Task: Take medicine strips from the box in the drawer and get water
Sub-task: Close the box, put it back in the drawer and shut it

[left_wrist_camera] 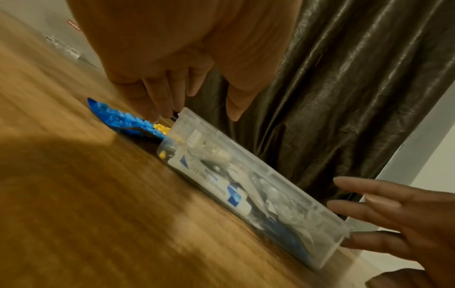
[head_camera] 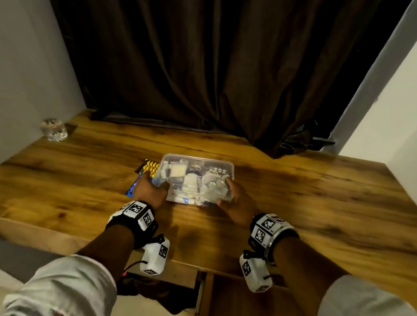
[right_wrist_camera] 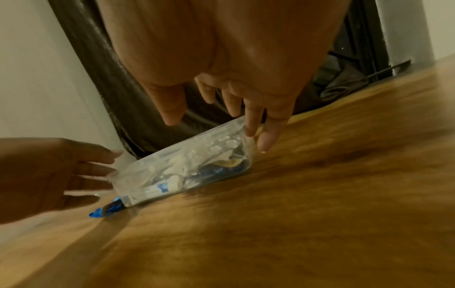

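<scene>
A clear plastic box [head_camera: 195, 179] full of medicine packs sits in the middle of the wooden table [head_camera: 312, 206]. Against its left end lie a yellow pill strip [head_camera: 149, 166] and a blue strip [head_camera: 131, 191]. My left hand [head_camera: 153, 185] is at the box's left end, fingers straight down beside the strips and thumb over the near corner. My right hand [head_camera: 231, 198] flanks the right end, its fingers [right_wrist_camera: 267, 136] straight and touching the far corner. The left wrist view shows the box [left_wrist_camera: 246, 185], the blue strip [left_wrist_camera: 118, 118] and the right hand [left_wrist_camera: 384, 210] spread open.
A clear drinking glass [head_camera: 53, 129] stands at the table's far left corner by the wall. A dark curtain [head_camera: 211, 69] hangs behind the table. Under the table's front edge a drawer [head_camera: 161, 293] stands open. Walls close in on both sides.
</scene>
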